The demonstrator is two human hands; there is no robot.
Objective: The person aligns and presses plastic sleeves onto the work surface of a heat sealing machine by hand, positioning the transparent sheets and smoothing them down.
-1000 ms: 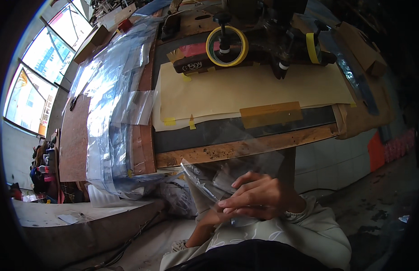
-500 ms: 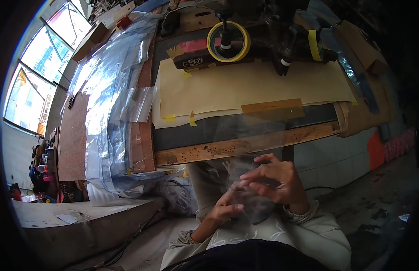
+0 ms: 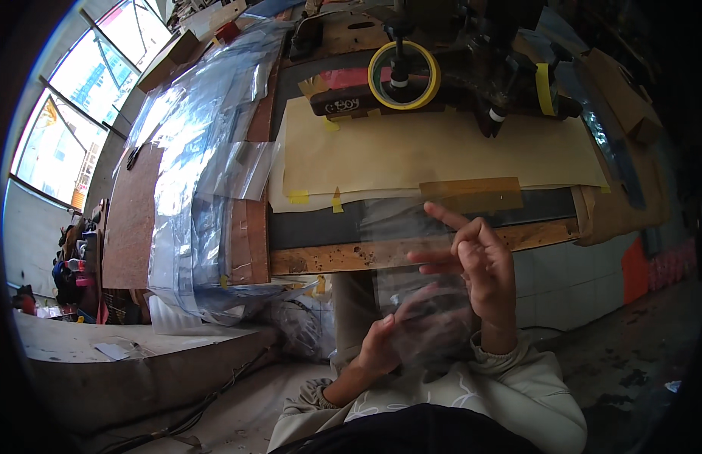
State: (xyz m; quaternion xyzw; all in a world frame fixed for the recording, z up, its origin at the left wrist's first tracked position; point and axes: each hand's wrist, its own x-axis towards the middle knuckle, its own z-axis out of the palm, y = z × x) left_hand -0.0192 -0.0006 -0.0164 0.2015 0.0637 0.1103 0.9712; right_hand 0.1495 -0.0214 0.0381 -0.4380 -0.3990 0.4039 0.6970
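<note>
A thin, see-through plastic bag [image 3: 392,281] hangs in front of the bench's near edge, its upper part overlapping the wooden strip. My left hand [image 3: 381,346] grips its lower part, thumb on the near side and fingers showing dimly through the film. Over the bag's right side is my right hand [image 3: 483,268], its fingers spread and pointing left, the index stretched toward the bench. Whether the right fingertips touch the film I cannot tell. Beyond them, tan paper sheets [image 3: 442,151] lie on the dark bench top, with a brown translucent strip [image 3: 472,194] along their near edge.
A pile of clear plastic bags [image 3: 196,159] covers the bench's left side. At the back, a yellow tape roll [image 3: 436,76] hangs on a black machine [image 3: 491,76] with a dark bar. The wooden front edge [image 3: 321,262] borders the bench. A low ledge [image 3: 177,356] runs at left.
My right hand has lifted and turned, its fingers now spread apart and away from the left hand. The bag shows wider between the hands. The view has shifted slightly.
</note>
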